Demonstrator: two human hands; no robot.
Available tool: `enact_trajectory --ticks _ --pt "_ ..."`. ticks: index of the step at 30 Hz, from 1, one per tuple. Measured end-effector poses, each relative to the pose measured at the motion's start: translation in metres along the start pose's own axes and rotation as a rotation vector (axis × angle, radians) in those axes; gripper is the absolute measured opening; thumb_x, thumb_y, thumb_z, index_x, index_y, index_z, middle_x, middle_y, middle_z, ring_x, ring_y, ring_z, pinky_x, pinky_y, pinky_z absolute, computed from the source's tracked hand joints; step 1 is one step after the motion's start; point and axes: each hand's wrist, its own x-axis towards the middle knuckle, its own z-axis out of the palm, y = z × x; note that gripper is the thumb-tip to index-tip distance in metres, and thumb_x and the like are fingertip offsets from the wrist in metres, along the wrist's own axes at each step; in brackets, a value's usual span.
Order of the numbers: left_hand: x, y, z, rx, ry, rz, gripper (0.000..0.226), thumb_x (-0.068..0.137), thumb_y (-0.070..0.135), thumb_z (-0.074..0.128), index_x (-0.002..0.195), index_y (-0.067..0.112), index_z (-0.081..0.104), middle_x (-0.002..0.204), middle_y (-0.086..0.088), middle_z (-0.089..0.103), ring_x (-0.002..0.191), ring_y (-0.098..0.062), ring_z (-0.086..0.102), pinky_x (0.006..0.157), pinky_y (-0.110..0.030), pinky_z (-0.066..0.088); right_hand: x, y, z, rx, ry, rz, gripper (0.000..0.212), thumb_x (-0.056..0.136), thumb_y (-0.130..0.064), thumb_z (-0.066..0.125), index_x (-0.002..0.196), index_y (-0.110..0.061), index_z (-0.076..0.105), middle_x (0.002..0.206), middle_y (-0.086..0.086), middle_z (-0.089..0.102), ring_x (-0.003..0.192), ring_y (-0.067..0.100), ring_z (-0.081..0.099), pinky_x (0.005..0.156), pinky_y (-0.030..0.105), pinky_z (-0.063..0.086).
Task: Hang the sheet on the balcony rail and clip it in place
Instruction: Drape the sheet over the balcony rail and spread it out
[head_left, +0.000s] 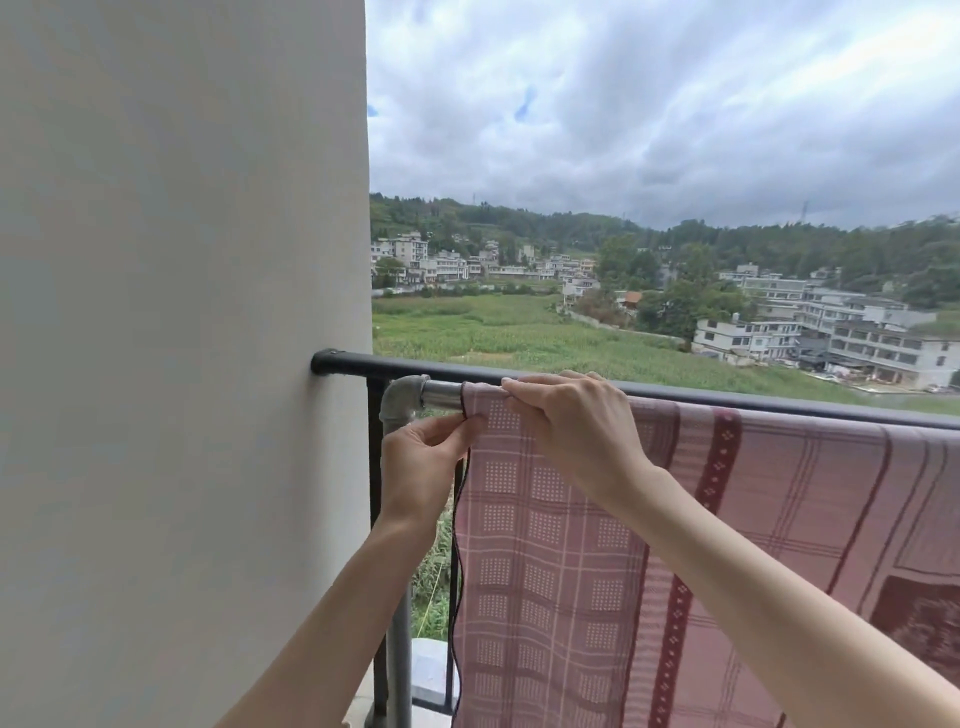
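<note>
The pink checked sheet (597, 545) is draped over a silver pipe (441, 393) that runs just inside the dark balcony rail (753, 397), and it hangs down from there, filling the view from about six o'clock round to three o'clock, its dark-edged left border falling in a wavy line towards the floor. Maroon bands with small diamond motifs run down through the checks, one at around five o'clock and another near three. The person's two hands sit close together at the sheet's upper left corner, almost dead centre. The left hand (421, 462), coming up from seven o'clock, pinches the corner's hem between thumb and fingertips just below the pipe. The right hand (576, 426), reaching in from four o'clock, has its fingers curled over the top fold of the cloth where it wraps the pipe, gripping the fabric against the bar; whether anything small is held inside that grip I cannot tell. The hands are just beside each other, not quite touching. To the left of the sheet's edge a bare stretch of the pipe shows, ending in a grey elbow joint (402, 397) that turns down into a vertical grey post at about seven o'clock. The dark rail meets a plain white wall (182, 312) at nine o'clock, which takes up the whole left side. Beyond the rail, from twelve to three o'clock, lie a green field (493, 332), pale blocks of buildings (831, 338), wooded hills and a heavy clouded sky (649, 104).
</note>
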Motion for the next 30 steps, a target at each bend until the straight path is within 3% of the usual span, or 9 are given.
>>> enact_trajectory --ticks 2,7,10,13,17,20,26,30 --pt "0.002 0.003 -0.005 0.036 0.024 0.035 0.009 0.077 0.015 0.072 0.08 0.023 0.072 0.076 0.009 0.073 0.072 -0.004 0.069 0.07 -0.013 0.053 0.005 -0.006 0.004 -0.003 -0.013 0.021 0.025 0.091 -0.03 0.052 0.095 -0.018 0.074 0.093 -0.002 0.075 0.084 0.024 0.07 0.073 0.034 0.052" --pt "0.01 0.014 -0.027 0.191 -0.04 0.05 0.004 0.08 0.024 0.07 0.08 0.02 0.072 0.078 0.0 0.074 0.074 -0.012 0.071 0.074 -0.025 0.055 0.015 -0.015 0.014 -0.028 -0.061 0.041 0.031 0.096 -0.034 0.046 0.095 -0.019 0.072 0.093 -0.003 0.074 0.083 0.021 0.067 0.067 0.028 0.046" --pt "0.019 0.026 -0.035 0.189 -0.039 0.012 0.01 0.082 0.022 0.067 0.074 0.017 0.07 0.066 0.002 0.072 0.064 -0.011 0.07 0.065 -0.023 0.057 0.019 -0.02 0.017 -0.019 -0.091 0.054 0.032 0.097 -0.035 0.044 0.096 -0.02 0.072 0.09 -0.002 0.074 0.079 0.02 0.067 0.064 0.027 0.043" --pt "0.028 0.035 -0.036 0.199 -0.015 0.01 0.008 0.081 0.017 0.069 0.078 0.01 0.072 0.066 -0.003 0.072 0.061 -0.014 0.069 0.059 -0.022 0.057 0.023 -0.025 0.017 -0.022 -0.099 0.068 0.034 0.097 -0.035 0.043 0.092 -0.02 0.072 0.081 -0.001 0.073 0.072 0.02 0.064 0.058 0.026 0.036" --pt "0.04 0.043 -0.043 0.286 0.044 0.087 0.009 0.083 0.016 0.067 0.077 0.011 0.07 0.07 -0.005 0.07 0.062 -0.018 0.067 0.064 -0.026 0.056 0.036 -0.035 0.017 -0.003 -0.099 0.079 0.039 0.097 -0.034 0.042 0.074 -0.015 0.067 0.063 -0.002 0.064 0.059 0.016 0.056 0.055 0.025 0.033" --pt "0.051 0.052 -0.055 0.298 0.052 0.098 0.011 0.087 0.016 0.061 0.086 0.007 0.069 0.07 -0.004 0.066 0.062 -0.013 0.061 0.056 -0.015 0.049 0.049 -0.048 0.019 0.005 -0.098 0.052 0.04 0.098 -0.032 0.04 0.071 -0.015 0.064 0.057 -0.003 0.056 0.055 0.015 0.051 0.052 0.024 0.033" --pt "0.055 0.041 -0.072 0.254 0.022 0.024 0.011 0.089 0.015 0.058 0.082 0.012 0.066 0.074 -0.005 0.064 0.07 -0.015 0.059 0.047 -0.005 0.041 0.055 -0.057 0.036 0.012 -0.178 -0.001 0.035 0.098 -0.034 0.04 0.092 -0.016 0.07 0.077 0.001 0.07 0.07 0.02 0.064 0.067 0.031 0.053" --pt "0.049 0.03 -0.078 0.274 0.004 0.055 0.011 0.089 0.016 0.058 0.086 0.011 0.068 0.076 -0.003 0.067 0.07 -0.012 0.061 0.054 -0.008 0.045 0.045 -0.049 0.035 0.043 -0.19 -0.016 0.04 0.097 -0.042 0.034 0.098 -0.018 0.066 0.088 0.001 0.07 0.077 0.022 0.065 0.056 0.026 0.043"
